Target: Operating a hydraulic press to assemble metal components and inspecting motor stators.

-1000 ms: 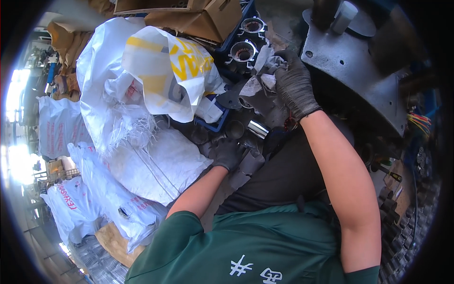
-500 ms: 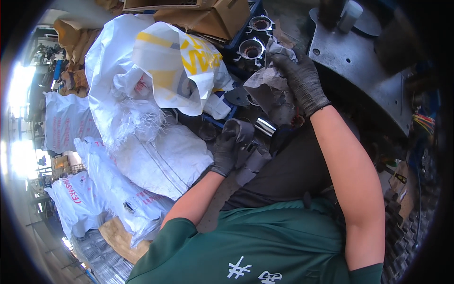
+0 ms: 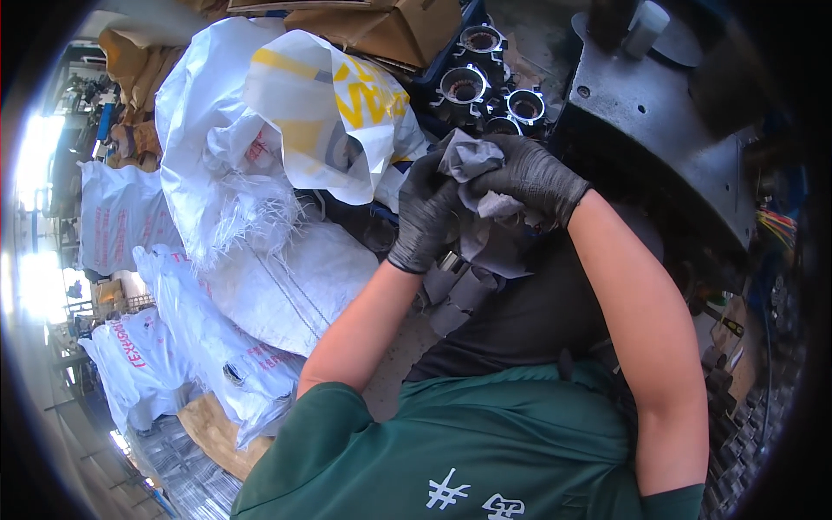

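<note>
My gloved left hand (image 3: 422, 211) and gloved right hand (image 3: 529, 180) meet above my lap, both closed on crumpled grey paper (image 3: 472, 157). More torn grey pieces hang beneath the fingers. Just beyond my hands, several round metal housings (image 3: 463, 82) with reddish interiors stand in and beside a blue crate (image 3: 471, 18). Below my left hand a shiny cylinder (image 3: 450, 263) is partly hidden, beside curled grey sheets (image 3: 473, 293). Whether anything is wrapped inside the paper I cannot tell.
A white bag with yellow print (image 3: 321, 113), a woven sack (image 3: 295, 290) and other white bags (image 3: 121, 217) crowd the left. A cardboard box (image 3: 373, 26) lies at the top. A thick steel plate with posts (image 3: 659, 139) borders the right, near coloured wires (image 3: 774, 224).
My left hand has risen from low among the parts to join my right hand, which has come down with the crumpled paper. More metal housings show behind them now.
</note>
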The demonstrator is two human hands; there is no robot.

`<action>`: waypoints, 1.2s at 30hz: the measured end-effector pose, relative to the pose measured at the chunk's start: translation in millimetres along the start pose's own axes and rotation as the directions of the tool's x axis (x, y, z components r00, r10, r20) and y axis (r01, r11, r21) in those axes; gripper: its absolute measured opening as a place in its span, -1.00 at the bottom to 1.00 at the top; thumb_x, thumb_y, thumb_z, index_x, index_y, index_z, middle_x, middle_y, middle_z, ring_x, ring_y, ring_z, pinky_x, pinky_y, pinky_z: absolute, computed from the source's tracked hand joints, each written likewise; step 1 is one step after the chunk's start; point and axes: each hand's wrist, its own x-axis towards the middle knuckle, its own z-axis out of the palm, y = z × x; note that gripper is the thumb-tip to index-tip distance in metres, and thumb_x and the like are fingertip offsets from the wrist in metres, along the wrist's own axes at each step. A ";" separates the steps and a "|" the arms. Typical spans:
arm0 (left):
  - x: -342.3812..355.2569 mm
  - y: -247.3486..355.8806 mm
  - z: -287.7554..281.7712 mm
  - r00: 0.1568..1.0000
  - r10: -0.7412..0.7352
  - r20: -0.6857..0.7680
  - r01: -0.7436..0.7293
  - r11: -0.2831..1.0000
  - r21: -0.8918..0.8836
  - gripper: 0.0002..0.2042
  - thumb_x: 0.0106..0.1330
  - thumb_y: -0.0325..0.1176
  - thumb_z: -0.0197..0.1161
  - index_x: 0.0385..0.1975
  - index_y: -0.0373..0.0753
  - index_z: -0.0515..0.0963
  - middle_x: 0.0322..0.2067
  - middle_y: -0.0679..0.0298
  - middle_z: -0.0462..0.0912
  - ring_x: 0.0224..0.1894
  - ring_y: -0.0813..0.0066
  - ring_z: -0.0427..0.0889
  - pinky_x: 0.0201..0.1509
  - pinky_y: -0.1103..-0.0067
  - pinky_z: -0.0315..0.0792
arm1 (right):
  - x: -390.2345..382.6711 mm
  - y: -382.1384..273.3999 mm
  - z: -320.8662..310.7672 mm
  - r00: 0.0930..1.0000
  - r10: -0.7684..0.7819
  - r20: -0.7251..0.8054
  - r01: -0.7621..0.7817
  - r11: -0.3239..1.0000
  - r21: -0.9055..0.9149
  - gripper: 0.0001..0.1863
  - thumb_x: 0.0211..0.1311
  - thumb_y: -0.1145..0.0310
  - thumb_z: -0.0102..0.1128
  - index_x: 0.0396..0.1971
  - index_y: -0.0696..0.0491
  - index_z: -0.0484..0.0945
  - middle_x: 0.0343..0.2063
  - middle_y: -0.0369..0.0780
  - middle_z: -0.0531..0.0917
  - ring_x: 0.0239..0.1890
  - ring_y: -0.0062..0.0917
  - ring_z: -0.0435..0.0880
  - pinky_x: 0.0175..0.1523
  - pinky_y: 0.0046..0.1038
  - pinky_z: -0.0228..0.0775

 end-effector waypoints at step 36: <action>-53.0 -64.6 -56.5 0.932 -0.101 0.348 -0.282 0.402 0.871 -0.76 0.34 -0.34 0.36 -0.04 -0.21 0.76 0.01 0.08 0.75 0.08 0.00 0.73 0.17 0.21 0.62 | -13.1 -8.2 -14.1 0.937 0.115 -0.329 0.062 0.874 0.482 -0.27 0.05 0.19 0.70 0.19 0.21 0.61 -0.07 -0.06 0.77 -0.06 -0.36 0.83 0.02 -0.29 0.75</action>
